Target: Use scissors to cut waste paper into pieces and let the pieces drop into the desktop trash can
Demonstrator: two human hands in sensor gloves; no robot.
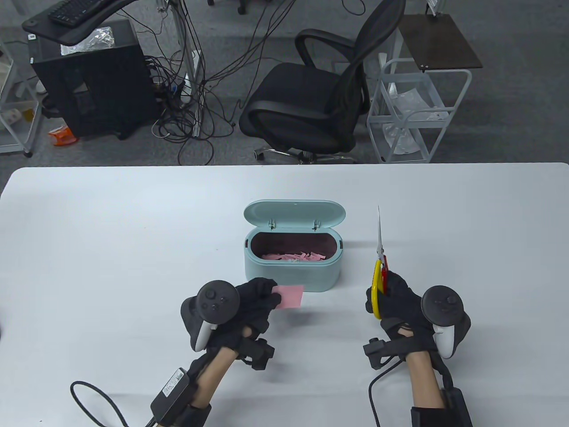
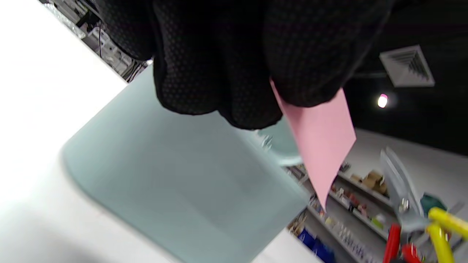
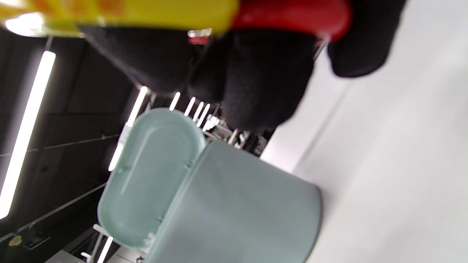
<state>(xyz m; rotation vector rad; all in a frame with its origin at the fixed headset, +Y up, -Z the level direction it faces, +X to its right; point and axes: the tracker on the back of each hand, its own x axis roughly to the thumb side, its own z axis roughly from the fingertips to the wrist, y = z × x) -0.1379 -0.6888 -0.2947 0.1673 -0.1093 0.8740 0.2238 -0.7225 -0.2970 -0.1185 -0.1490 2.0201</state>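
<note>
A mint desktop trash can (image 1: 293, 273) stands mid-table with its lid (image 1: 294, 215) flipped open; several pink scraps (image 1: 295, 256) lie inside. My left hand (image 1: 255, 300) pinches a pink paper piece (image 1: 290, 296) just in front of the can; in the left wrist view the paper (image 2: 318, 138) hangs from the gloved fingers (image 2: 219, 73) beside the can (image 2: 175, 182). My right hand (image 1: 395, 298) grips the yellow and red handles of scissors (image 1: 380, 260), blades together and pointing away, right of the can. The right wrist view shows the handles (image 3: 182, 14) and the can (image 3: 234, 204).
The white table (image 1: 111, 235) runs wide on both sides of the can. Beyond its far edge stand a black office chair (image 1: 320, 102), a white wire cart (image 1: 413, 120) and a computer tower (image 1: 93, 84) with cables. Glove cables trail off the near edge.
</note>
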